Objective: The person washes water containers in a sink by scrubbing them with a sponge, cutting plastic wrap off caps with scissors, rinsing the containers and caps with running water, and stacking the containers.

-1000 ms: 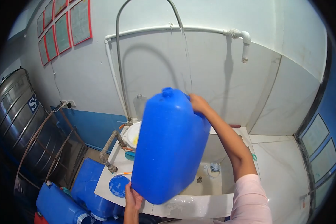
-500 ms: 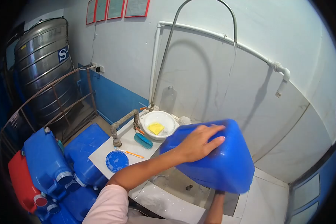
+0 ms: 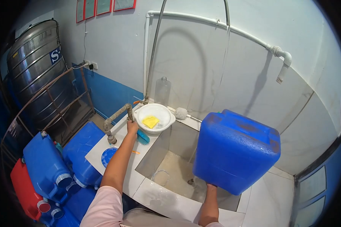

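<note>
My left hand (image 3: pixel 132 128) reaches to the lower end of the pipe tap, beside a white basin (image 3: pixel 166 129) with a yellow cloth (image 3: pixel 150 122) in it; its fingers are mostly hidden. A large blue jerrycan (image 3: pixel 235 151) is tilted over the right part of the sink (image 3: pixel 170 160), its base facing up and away. Under its lower edge is my right hand (image 3: pixel 212 187), fingers hidden behind the can. Close to my left hand lies a teal brush (image 3: pixel 143 137). Water runs thinly from the curved hose (image 3: pixel 227 15) behind.
Several blue jerrycans (image 3: pixel 47 162) and a red one (image 3: pixel 24 185) stand at the lower left. Behind them is a steel tank (image 3: pixel 38 72). A clear bottle (image 3: pixel 163 90), a white round brush (image 3: pixel 181 113) and a blue lid (image 3: pixel 109 156) are around the sink.
The jerrycan has gone from upright in both hands to tilted, bottom up, at the right. My left hand has left it and moved to the pipe tap.
</note>
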`<state>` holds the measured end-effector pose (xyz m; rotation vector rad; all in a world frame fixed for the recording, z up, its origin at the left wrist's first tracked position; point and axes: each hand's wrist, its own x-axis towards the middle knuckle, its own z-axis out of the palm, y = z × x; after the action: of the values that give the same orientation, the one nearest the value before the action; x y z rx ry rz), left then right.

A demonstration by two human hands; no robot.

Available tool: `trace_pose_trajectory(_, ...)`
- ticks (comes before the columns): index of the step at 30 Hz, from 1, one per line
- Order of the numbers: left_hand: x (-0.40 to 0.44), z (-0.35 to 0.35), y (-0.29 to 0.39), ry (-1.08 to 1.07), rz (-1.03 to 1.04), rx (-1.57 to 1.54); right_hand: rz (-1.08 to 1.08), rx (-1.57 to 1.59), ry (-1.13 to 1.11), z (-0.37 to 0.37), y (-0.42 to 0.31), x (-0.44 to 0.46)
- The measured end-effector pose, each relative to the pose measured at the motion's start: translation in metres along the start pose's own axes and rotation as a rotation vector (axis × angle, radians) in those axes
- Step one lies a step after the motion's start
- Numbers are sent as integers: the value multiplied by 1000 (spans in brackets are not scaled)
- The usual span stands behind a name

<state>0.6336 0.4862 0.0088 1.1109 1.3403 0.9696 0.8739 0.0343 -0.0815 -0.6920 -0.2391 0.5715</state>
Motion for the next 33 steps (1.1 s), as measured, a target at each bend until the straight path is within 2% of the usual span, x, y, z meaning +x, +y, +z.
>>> trace_pose_trajectory(2,-10,-6,19,-23,-3,-115,0,7,1,-1,0,0)
trace_pose_trajectory(4,-11,-16,29,-214,-181,-186,-3,9,-1,-3,0,-1)
trace_pose_trajectory(5,2,-18,29,-215,-177,-185,-5,9,-3,-2,-1,0)
trace_pose_trajectory(7,39,-21,23,-257,-288,-724,-9,16,-1,-4,-2,-1)
trace_pose_trajectory(8,44,-24,30,-261,-292,-722,-11,18,1,-5,-3,-1)
trace_pose_trajectory(10,47,-31,48,-172,-458,-948,-14,18,-3,-7,-3,-1)
trace_pose_trajectory(14,28,-27,52,-123,-429,-937,-17,25,-6,-8,-3,0)
trace_pose_trajectory(16,5,-25,47,-120,-58,-609,-17,32,-8,-9,-2,0)
trace_pose_trajectory(17,4,-24,43,-121,-64,-601,-15,37,-6,-9,-2,-2)
trace_pose_trajectory(19,2,-22,33,24,287,-75,-16,39,-11,-10,-1,-1)
trace_pose_trajectory(20,-4,-25,32,17,276,-65,-18,39,-12,-11,-1,-1)
trace_pose_trajectory(22,-15,-35,40,99,580,556,-19,40,-17,-11,1,1)
trace_pose_trajectory(24,-15,-37,39,76,649,601,-22,50,-20,-12,1,0)
trace_pose_trajectory(26,-18,-37,39,54,721,483,-23,56,-21,-12,2,-1)
trace_pose_trajectory(33,-19,-31,35,40,754,484,-28,81,-31,-13,4,-1)
